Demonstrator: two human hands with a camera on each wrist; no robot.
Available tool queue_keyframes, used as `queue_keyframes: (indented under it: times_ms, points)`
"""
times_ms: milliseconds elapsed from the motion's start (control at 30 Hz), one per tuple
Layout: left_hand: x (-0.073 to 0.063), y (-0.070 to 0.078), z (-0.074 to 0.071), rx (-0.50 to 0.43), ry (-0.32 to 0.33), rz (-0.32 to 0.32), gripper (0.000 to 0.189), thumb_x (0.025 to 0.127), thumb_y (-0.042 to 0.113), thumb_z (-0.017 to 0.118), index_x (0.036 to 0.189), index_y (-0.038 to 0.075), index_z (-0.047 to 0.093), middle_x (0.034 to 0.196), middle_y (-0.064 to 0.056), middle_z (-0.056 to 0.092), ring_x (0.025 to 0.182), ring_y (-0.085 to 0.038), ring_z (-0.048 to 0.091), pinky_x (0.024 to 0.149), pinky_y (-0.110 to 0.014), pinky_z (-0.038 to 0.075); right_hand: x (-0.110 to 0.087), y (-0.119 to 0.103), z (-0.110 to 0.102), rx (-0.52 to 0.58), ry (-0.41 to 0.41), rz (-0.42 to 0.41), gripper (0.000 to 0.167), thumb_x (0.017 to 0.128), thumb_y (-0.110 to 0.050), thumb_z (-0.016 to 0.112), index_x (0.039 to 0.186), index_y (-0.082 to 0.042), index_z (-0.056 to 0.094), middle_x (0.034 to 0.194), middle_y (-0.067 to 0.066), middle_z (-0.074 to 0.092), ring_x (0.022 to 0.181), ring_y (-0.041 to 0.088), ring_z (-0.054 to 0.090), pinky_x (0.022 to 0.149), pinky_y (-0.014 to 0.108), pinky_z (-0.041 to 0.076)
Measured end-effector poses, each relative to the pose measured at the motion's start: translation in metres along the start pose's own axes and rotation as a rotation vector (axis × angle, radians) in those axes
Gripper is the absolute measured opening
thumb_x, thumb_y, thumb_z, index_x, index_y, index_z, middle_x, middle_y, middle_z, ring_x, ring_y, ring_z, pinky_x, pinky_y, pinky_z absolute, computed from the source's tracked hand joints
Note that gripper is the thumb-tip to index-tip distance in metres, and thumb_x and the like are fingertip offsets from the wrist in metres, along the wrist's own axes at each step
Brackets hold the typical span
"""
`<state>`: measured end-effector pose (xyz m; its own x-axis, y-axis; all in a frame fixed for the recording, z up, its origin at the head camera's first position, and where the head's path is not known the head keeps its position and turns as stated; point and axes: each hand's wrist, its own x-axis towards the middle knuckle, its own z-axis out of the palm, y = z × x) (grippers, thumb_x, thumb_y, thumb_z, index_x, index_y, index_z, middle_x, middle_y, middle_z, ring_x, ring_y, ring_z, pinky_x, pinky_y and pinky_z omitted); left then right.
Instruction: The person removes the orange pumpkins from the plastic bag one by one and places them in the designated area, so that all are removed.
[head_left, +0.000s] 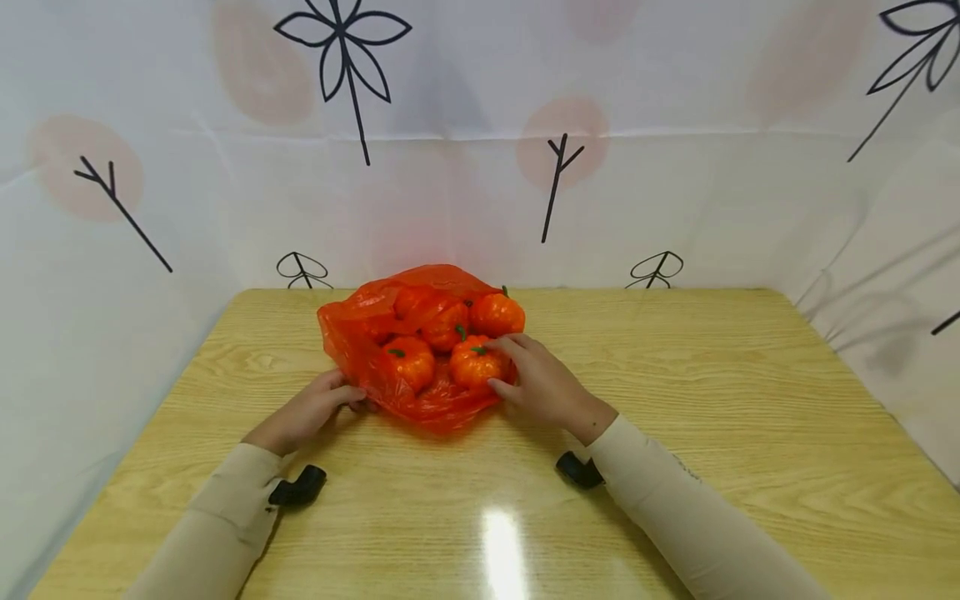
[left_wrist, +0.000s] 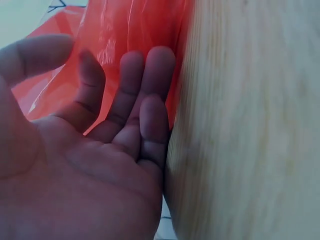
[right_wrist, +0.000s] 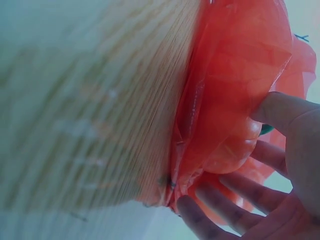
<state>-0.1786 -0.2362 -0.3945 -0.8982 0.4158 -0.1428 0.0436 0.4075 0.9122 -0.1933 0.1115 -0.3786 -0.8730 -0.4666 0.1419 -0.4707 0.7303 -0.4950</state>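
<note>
Several small orange pumpkins (head_left: 411, 363) with green stems lie in a thin red plastic bag (head_left: 442, 408), its mouth spread open towards me. My right hand (head_left: 543, 379) is at the bag's right side, thumb and fingers spread about the front right pumpkin (head_left: 474, 367). In the right wrist view the thumb lies near the bag's edge, and the straight fingers reach along the pumpkin (right_wrist: 232, 150). My left hand (head_left: 318, 408) rests beside the bag's lower left side. Its fingers (left_wrist: 131, 75) are loosely bent against or close to the red plastic, with nothing in the palm.
The bag sits on a light wood table (head_left: 712, 400), towards its back edge. A white cloth (head_left: 450, 192) with printed plants hangs behind and along both sides. Dark wrist pieces (head_left: 298, 487) show at both sleeves.
</note>
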Motion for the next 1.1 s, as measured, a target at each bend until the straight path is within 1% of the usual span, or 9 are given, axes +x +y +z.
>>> queue_keyframes:
  times_ms: [167,300,467,567,800,1000,1033,1100]
  points:
    - [-0.0012,-0.0011,-0.0032,0.023,-0.005,-0.026,0.035,0.102,0.02,0.053,0.125,-0.006,0.055,0.108,-0.006,0.067,0.099,-0.014,0.057,0.089,-0.025,0.046,0.0011,-0.0004,0.0013,0.067,-0.019,-0.007,0.056,0.092,-0.026,0.073,0.14,-0.008,0.051,0.143,0.012,0.051,0.133,0.03,0.051,0.113,0.045,0.043]
    - [-0.001,-0.0014,-0.0032,0.053,-0.011,-0.05,0.037,0.103,0.024,0.055,0.128,-0.003,0.057,0.111,-0.007,0.07,0.102,-0.016,0.058,0.089,-0.026,0.046,0.0005,-0.0023,0.0017,0.12,-0.039,0.009,0.057,0.091,-0.027,0.075,0.139,-0.008,0.05,0.145,0.011,0.049,0.135,0.029,0.05,0.113,0.046,0.042]
    - [0.0006,-0.0021,-0.0029,0.068,-0.005,-0.091,0.038,0.102,0.03,0.057,0.127,0.001,0.059,0.109,-0.006,0.072,0.101,-0.018,0.058,0.083,-0.025,0.044,0.0002,-0.0036,0.0019,0.131,-0.044,0.02,0.058,0.091,-0.028,0.075,0.139,-0.008,0.049,0.146,0.011,0.05,0.136,0.029,0.049,0.114,0.046,0.041]
    - [0.0012,-0.0021,-0.0027,0.072,-0.006,-0.082,0.04,0.102,0.031,0.057,0.128,0.0,0.058,0.109,-0.007,0.072,0.103,-0.017,0.059,0.085,-0.024,0.044,0.0003,-0.0036,0.0023,0.117,-0.036,0.016,0.058,0.091,-0.028,0.075,0.139,-0.009,0.049,0.144,0.01,0.051,0.135,0.028,0.05,0.114,0.045,0.041]
    - [0.0008,-0.0026,-0.0028,0.082,-0.002,-0.07,0.039,0.102,0.031,0.057,0.127,0.001,0.058,0.108,-0.007,0.072,0.104,-0.018,0.059,0.087,-0.024,0.045,0.0007,-0.0047,0.0029,0.083,-0.019,0.006,0.065,0.089,-0.031,0.077,0.144,-0.014,0.047,0.14,0.009,0.05,0.126,0.028,0.055,0.109,0.046,0.046]
    - [0.0007,-0.0016,-0.0023,0.077,-0.001,-0.062,0.038,0.102,0.03,0.058,0.126,0.001,0.058,0.108,-0.008,0.072,0.103,-0.018,0.059,0.088,-0.024,0.045,-0.0021,-0.0035,0.0003,0.026,0.023,-0.009,0.065,0.086,-0.034,0.08,0.142,-0.016,0.05,0.136,0.008,0.05,0.118,0.027,0.06,0.103,0.044,0.051]
    - [0.0012,-0.0014,-0.0019,0.078,0.0,-0.061,0.038,0.102,0.031,0.058,0.126,0.001,0.059,0.108,-0.008,0.072,0.102,-0.018,0.059,0.087,-0.024,0.045,-0.0035,-0.0028,-0.0003,0.014,0.032,-0.012,0.065,0.086,-0.035,0.08,0.141,-0.017,0.051,0.136,0.008,0.05,0.115,0.026,0.061,0.101,0.043,0.052]
    - [0.0027,-0.0016,-0.0011,0.074,-0.001,-0.062,0.038,0.102,0.031,0.058,0.126,0.002,0.059,0.108,-0.008,0.072,0.102,-0.019,0.059,0.085,-0.024,0.046,-0.0074,-0.0015,-0.0024,0.01,0.053,-0.017,0.065,0.085,-0.035,0.08,0.141,-0.017,0.052,0.135,0.007,0.05,0.1,0.023,0.064,0.093,0.04,0.055]
